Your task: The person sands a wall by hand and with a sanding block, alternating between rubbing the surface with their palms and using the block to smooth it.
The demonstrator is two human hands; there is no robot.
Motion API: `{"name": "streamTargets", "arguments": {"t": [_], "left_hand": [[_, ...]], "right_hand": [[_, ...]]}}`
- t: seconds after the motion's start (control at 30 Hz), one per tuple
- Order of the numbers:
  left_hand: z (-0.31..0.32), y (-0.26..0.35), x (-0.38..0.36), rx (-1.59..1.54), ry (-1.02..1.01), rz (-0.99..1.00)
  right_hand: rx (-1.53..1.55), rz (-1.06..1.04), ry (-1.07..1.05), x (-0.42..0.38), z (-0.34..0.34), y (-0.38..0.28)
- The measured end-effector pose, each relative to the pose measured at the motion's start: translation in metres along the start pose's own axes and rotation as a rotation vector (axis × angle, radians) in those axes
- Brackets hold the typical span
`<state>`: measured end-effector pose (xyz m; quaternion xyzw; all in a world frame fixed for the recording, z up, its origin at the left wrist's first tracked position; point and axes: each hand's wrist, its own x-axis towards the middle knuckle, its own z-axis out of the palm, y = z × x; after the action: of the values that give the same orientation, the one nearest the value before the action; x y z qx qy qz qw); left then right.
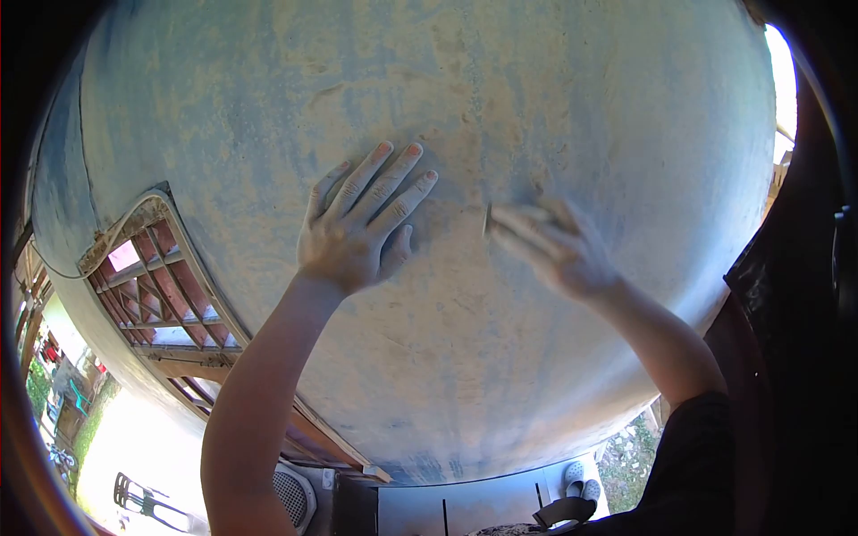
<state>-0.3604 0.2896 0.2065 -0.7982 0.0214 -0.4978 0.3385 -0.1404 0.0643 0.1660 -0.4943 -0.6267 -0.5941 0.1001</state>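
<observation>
A wall [465, 348] with patchy blue and pale beige paint fills most of the head view, bulging through the wide lens. My left hand [357, 223] lies flat on it with fingers spread, coated in whitish dust. To its right, my right hand [559, 246] is blurred by motion, its fingers pinched together close to the wall. A thin flat piece [487, 220] shows as a narrow dark edge at those fingertips. Its kind cannot be made out. Rough smears and small pits mark the surface between the two hands.
At left is a window with a metal grille [161, 286] and wooden frame. Low down are a round speaker-like grille [290, 496], a pale ledge [456, 509] and light clogs [581, 482]. A chair [147, 505] stands on bright ground outside. A dark panel [795, 357] borders the right.
</observation>
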Motion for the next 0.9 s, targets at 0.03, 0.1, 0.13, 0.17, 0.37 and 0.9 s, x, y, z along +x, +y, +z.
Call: {"name": "streamTargets", "arguments": {"t": [0.03,0.1,0.13,0.17,0.37,0.9], "left_hand": [[0.0,0.001,0.0,-0.006,0.0,0.004],[0.0,0.0,-0.001,0.008,-0.017,-0.006],[0.0,0.0,-0.002,0.005,-0.017,-0.003],[0.0,0.001,-0.003,0.001,-0.011,0.001],[0.001,0.0,-0.007,0.02,-0.014,0.017],[0.003,0.004,-0.011,0.012,0.024,-0.005]], "right_hand": [[-0.002,0.005,-0.004,0.005,-0.001,0.003],[0.063,0.125,0.081,0.015,-0.001,0.002],[0.061,0.128,0.08,0.009,0.003,-0.003],[0.081,0.038,0.015,-0.002,0.01,-0.013],[0.059,-0.16,-0.036,0.014,-0.003,0.015],[-0.097,-0.094,0.053,0.024,-0.009,0.021]]}}
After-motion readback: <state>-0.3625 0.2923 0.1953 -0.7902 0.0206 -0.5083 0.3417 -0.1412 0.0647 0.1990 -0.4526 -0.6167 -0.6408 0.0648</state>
